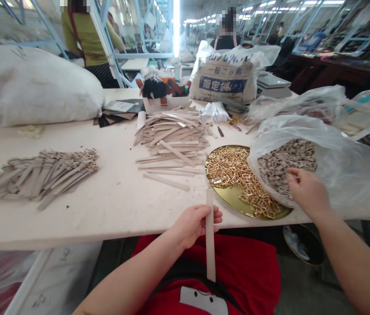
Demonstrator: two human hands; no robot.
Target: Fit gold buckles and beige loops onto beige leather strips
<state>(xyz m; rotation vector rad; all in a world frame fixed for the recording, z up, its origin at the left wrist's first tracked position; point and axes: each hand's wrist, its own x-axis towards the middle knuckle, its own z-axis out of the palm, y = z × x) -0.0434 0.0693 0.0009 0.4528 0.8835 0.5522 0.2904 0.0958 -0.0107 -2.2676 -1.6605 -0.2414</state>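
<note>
My left hand [198, 224] is closed on a flat beige strip [210, 253], held upright near the table's front edge. At the mouth of a clear plastic bag [345, 153], my right hand [308, 192] has its fingers pinched together over small beige loops [278, 164]; whether something is between the fingertips is too small to tell. Gold-coloured buckles [229, 164] lie on a round golden tray [232, 197] between the hands, partly under the bag. Loose beige strips [175, 135] are piled beyond my left hand. Strips with metal pieces at their ends [43, 175] form a heap at the left.
A big white sack [34, 87] stands at the back left of the table [106, 223]. Behind the strips are a white box [165, 105] and a printed bag [224, 78]. A cutter [234, 126] lies near them. Two people stand beyond the table.
</note>
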